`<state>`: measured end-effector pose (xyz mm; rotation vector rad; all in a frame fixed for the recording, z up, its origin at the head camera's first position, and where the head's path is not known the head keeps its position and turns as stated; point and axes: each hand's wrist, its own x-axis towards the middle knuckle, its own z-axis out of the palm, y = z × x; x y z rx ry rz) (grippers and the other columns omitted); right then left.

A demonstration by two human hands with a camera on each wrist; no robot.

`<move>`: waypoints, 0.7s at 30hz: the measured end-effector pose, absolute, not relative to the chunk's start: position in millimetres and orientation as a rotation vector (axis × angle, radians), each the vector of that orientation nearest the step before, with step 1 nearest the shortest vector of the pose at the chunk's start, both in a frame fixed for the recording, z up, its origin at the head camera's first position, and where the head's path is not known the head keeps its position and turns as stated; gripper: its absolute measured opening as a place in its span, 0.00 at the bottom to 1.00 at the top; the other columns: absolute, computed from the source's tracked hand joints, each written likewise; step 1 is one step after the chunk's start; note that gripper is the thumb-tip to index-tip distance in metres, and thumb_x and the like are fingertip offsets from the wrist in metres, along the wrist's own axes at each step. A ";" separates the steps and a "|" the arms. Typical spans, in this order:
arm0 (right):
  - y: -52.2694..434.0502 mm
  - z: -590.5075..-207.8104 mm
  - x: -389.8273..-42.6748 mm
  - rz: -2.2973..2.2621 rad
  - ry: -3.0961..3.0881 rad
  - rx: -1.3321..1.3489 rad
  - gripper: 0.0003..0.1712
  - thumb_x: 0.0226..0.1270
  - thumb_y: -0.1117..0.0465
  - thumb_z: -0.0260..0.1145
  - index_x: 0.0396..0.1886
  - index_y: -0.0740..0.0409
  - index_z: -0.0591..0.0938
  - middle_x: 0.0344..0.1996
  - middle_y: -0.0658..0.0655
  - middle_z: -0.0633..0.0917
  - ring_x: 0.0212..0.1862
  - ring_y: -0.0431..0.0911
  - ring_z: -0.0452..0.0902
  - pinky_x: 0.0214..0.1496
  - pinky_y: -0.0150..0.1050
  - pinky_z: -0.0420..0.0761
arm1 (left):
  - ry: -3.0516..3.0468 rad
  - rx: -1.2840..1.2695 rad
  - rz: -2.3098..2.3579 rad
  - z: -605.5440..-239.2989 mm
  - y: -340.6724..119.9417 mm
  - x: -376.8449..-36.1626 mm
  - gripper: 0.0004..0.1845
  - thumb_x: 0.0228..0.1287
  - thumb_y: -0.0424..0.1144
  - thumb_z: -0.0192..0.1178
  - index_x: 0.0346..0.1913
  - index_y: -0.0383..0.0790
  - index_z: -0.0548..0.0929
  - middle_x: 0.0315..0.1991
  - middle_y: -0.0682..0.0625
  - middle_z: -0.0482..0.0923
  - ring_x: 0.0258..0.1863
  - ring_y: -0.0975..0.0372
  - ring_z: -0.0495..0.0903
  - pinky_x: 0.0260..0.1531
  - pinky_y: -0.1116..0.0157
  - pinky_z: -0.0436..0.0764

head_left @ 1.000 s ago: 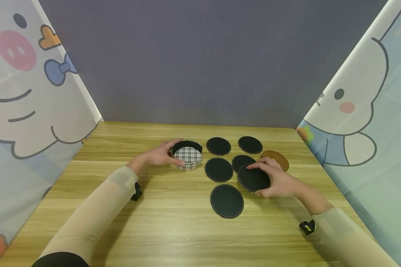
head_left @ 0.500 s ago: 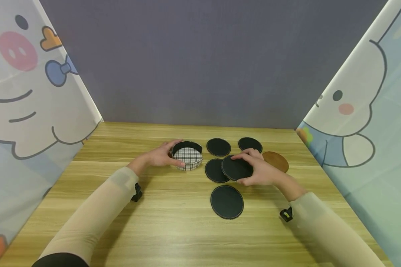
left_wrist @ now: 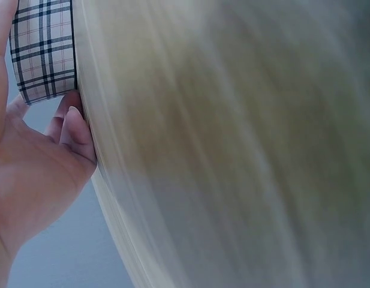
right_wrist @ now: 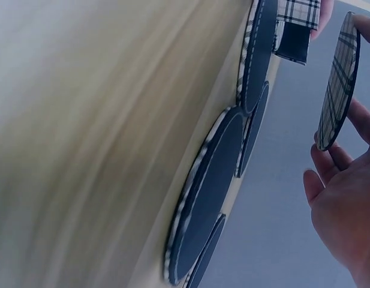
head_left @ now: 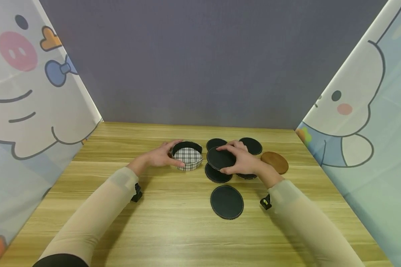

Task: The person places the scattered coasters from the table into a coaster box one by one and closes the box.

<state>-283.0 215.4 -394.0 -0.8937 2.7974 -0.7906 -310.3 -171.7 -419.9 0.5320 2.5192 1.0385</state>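
Observation:
My left hand (head_left: 163, 155) curls round the left side of a round plaid holder (head_left: 187, 155) with a black inner wall; its plaid wall (left_wrist: 44, 48) shows by my fingers in the left wrist view. My right hand (head_left: 238, 160) holds a round black coaster (head_left: 220, 158) above the table, just right of the holder. That coaster (right_wrist: 337, 81) shows a plaid underside in the right wrist view. Several more black coasters lie flat around it, one (head_left: 227, 201) nearest me, one (head_left: 252, 145) farther back.
A brown coaster (head_left: 275, 161) lies to the right of the black ones on the wooden table (head_left: 173, 230). Cartoon-printed curtains stand at the left (head_left: 26, 111) and right (head_left: 364, 122), with a grey wall behind.
My right hand has lifted a black coaster from the right cluster and carried it left toward the plaid holder. The left hand has stayed on the holder.

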 end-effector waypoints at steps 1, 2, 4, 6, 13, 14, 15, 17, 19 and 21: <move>213.0 -393.8 -284.5 -0.796 2.794 -0.890 0.46 0.62 0.42 0.82 0.80 0.38 0.77 0.76 0.62 0.68 0.75 0.61 0.59 0.74 0.69 0.56 | 2.517 0.529 1.041 -420.1 -171.5 -310.4 0.66 0.59 0.66 0.80 0.91 0.63 0.47 0.88 0.28 0.38 0.81 0.31 0.61 0.78 0.26 0.56; 210.5 -393.7 -285.9 -0.798 2.793 -0.886 0.46 0.62 0.42 0.82 0.80 0.38 0.77 0.76 0.62 0.68 0.75 0.61 0.59 0.75 0.69 0.56 | 2.519 0.531 1.039 -420.1 -171.5 -310.3 0.66 0.59 0.67 0.80 0.91 0.63 0.47 0.88 0.28 0.38 0.81 0.31 0.60 0.78 0.26 0.56; 205.7 -393.7 -289.4 -0.802 2.793 -0.881 0.46 0.62 0.43 0.82 0.80 0.38 0.77 0.75 0.61 0.68 0.75 0.61 0.60 0.75 0.69 0.56 | 2.524 0.540 1.033 -420.0 -171.6 -310.1 0.66 0.60 0.67 0.79 0.91 0.63 0.46 0.88 0.27 0.38 0.81 0.31 0.60 0.78 0.26 0.56; 200.5 -393.7 -292.8 -0.803 2.793 -0.880 0.46 0.62 0.42 0.82 0.80 0.38 0.76 0.75 0.61 0.68 0.75 0.61 0.61 0.75 0.69 0.56 | 2.528 0.541 1.031 -420.7 -171.9 -310.3 0.66 0.60 0.67 0.79 0.91 0.62 0.46 0.87 0.27 0.39 0.81 0.31 0.61 0.78 0.26 0.57; 181.4 -394.5 -302.4 -0.776 2.804 -0.882 0.46 0.63 0.39 0.80 0.80 0.37 0.76 0.76 0.61 0.68 0.77 0.63 0.60 0.74 0.69 0.60 | 2.510 0.540 1.046 -420.5 -172.8 -309.5 0.65 0.62 0.64 0.80 0.91 0.62 0.46 0.86 0.29 0.44 0.76 0.36 0.69 0.78 0.31 0.64; 178.8 -394.1 -303.2 -0.774 2.805 -0.878 0.46 0.63 0.39 0.80 0.80 0.36 0.76 0.76 0.61 0.68 0.76 0.63 0.61 0.73 0.69 0.62 | 2.506 0.539 1.050 -420.4 -172.8 -309.6 0.65 0.62 0.64 0.80 0.91 0.62 0.46 0.85 0.30 0.45 0.75 0.37 0.71 0.78 0.32 0.64; 176.2 -393.4 -304.0 -0.771 2.806 -0.873 0.46 0.63 0.39 0.80 0.80 0.36 0.76 0.75 0.60 0.68 0.75 0.63 0.61 0.72 0.68 0.63 | 2.501 0.541 1.054 -420.2 -172.8 -309.8 0.65 0.62 0.64 0.80 0.92 0.62 0.46 0.85 0.30 0.46 0.74 0.37 0.72 0.77 0.33 0.65; 170.9 -391.5 -305.3 -0.771 2.804 -0.865 0.47 0.62 0.38 0.80 0.81 0.36 0.76 0.74 0.60 0.69 0.73 0.62 0.62 0.71 0.67 0.66 | 2.502 0.542 1.052 -419.9 -173.0 -309.9 0.65 0.62 0.64 0.80 0.92 0.63 0.46 0.85 0.29 0.45 0.73 0.38 0.74 0.77 0.33 0.65; 165.7 -389.7 -306.7 -0.767 2.806 -0.866 0.47 0.62 0.38 0.80 0.81 0.36 0.76 0.74 0.59 0.69 0.73 0.62 0.63 0.71 0.66 0.67 | 2.497 0.543 1.052 -419.9 -172.9 -310.5 0.65 0.62 0.64 0.79 0.91 0.63 0.46 0.84 0.29 0.45 0.72 0.39 0.75 0.77 0.34 0.67; 160.6 -388.8 -308.8 -0.764 2.803 -0.874 0.47 0.62 0.39 0.80 0.81 0.37 0.76 0.74 0.60 0.69 0.73 0.61 0.63 0.72 0.66 0.66 | 2.490 0.539 1.056 -420.2 -172.8 -310.9 0.64 0.62 0.64 0.79 0.91 0.64 0.47 0.83 0.29 0.46 0.71 0.40 0.76 0.75 0.36 0.70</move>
